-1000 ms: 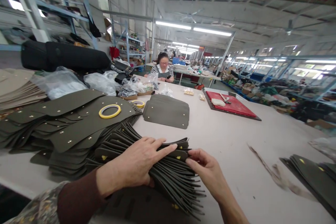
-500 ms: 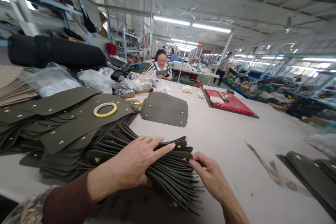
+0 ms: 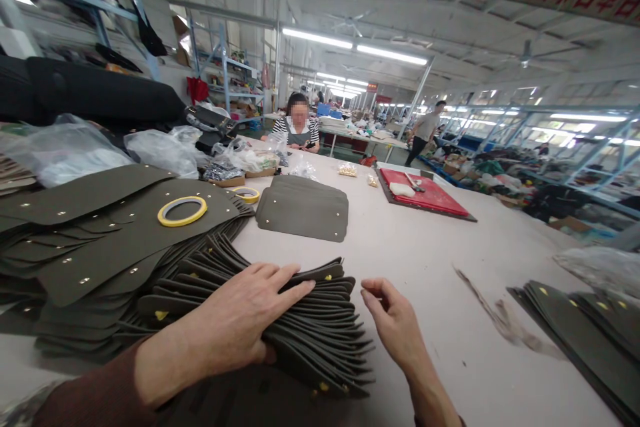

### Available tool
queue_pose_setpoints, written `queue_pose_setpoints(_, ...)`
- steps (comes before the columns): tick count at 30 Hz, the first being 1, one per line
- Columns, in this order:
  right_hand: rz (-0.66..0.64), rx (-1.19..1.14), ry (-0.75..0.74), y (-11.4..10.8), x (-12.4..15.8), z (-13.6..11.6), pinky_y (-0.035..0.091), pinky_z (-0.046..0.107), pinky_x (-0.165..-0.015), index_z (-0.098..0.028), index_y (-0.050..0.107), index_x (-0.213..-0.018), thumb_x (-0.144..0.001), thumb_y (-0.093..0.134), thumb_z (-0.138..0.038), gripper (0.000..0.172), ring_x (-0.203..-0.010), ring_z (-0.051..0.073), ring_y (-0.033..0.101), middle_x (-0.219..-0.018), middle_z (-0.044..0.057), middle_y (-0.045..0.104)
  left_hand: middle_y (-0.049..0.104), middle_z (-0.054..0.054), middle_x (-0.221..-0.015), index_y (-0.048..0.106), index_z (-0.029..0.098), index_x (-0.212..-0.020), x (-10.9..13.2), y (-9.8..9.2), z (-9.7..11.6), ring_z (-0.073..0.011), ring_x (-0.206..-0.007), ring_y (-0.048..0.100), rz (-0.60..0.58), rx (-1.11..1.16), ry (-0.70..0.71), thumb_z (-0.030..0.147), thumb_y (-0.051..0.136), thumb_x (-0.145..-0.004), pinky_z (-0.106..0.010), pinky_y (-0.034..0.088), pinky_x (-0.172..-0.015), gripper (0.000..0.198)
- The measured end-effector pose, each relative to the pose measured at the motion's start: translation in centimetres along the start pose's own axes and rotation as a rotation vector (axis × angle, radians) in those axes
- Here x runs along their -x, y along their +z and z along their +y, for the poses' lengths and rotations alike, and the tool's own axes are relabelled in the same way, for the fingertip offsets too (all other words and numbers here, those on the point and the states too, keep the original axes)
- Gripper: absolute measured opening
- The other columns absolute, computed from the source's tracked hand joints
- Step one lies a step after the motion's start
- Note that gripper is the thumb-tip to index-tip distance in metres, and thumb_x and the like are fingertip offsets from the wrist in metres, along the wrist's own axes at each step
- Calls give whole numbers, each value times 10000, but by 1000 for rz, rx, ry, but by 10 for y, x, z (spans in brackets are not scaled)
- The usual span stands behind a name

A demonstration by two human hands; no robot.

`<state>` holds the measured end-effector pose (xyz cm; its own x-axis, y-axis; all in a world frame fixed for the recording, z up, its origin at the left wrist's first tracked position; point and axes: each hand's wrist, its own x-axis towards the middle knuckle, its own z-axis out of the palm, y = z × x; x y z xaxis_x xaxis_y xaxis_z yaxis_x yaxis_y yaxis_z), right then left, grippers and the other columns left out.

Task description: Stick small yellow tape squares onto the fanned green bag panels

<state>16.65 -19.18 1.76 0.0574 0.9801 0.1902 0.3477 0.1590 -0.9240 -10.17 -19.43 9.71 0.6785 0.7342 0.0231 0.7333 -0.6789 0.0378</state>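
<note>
My left hand [image 3: 220, 320] is clasped over the fanned bundle of dark olive-grey, round-cornered, leather-like panels [image 3: 325, 333], which sits at the near middle of the pale, smooth bench [image 3: 415, 247]. If I eased its press, I judge the splayed layers could slide over one another, since they look thin and limp and spread unevenly at the right end. Tugging one layer too hard could drag its neighbours along, as their edges lie so close. Shoving the bundle left could run it into the broad stack of overlapping dark olive-grey panels with small shiny studs [image 3: 107, 247] and mix the two.

My left fingers reach over the top edges and the thumb presses the near side. My right hand [image 3: 393, 317] stands just off the bundle's right edges, fingers curled, thumb and forefinger tips close together; I see nothing between them and cannot tell whether they meet.

On the left stack lies a flat yellow ring of tape [image 3: 176, 223]. Farther off, beyond the bundle, is a low, flat pile of dark olive-grey panels [image 3: 303, 208]. Over to the right lies a crumpled beige strip [image 3: 505, 327].
</note>
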Motion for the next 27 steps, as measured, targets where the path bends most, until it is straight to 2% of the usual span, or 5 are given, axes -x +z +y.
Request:
queue_pose_setpoints(4,-74,-74,-49,6,0,-7,485,352,-845,-180,674,-1062,-873,562,-409,317,-929,225,630,-998,84,700,433,-91,-1409,373,296,-1402,0,-1,1,-312,-1206,471,-2,8,-13,282,751,-624,-429,377,-1017,865)
queue_pose_setpoints(9,-200,-156,30,7,3,-8,493,306,-675,-144,706,-768,-895,506,-489,419,-698,178,613,-716,58,670,407,-111,-1435,385,272,-1398,1,0,1,-320,-1224,459,10,10,0,268,744,-612,-435,364,-1030,864)
queue_pose_setpoints(12,-134,-242,88,12,0,-11,489,271,-569,-177,677,-1045,-845,587,-471,367,-603,135,594,-793,32,660,427,-95,-1415,450,296,-1346,2,0,0,-315,-1211,470,0,21,10,234,723,-617,-436,365,-1025,781)
queue_pose_setpoints(20,-70,56,-265,18,-12,-26,432,253,-605,-205,726,-826,-843,613,-285,139,-663,132,538,-734,8,579,445,-75,-1383,468,331,-1323,1,-2,1,-312,-1187,475,-15,24,7,262,744,-616,-450,366,-1015,761)
queue_pose_setpoints(27,-227,-8,16,4,-9,-11,422,247,-585,-171,688,-746,-826,609,-298,170,-626,130,529,-660,-15,609,430,-71,-1398,382,361,-1385,2,-1,-1,-309,-1201,467,-19,9,9,268,736,-631,-439,351,-1023,839)
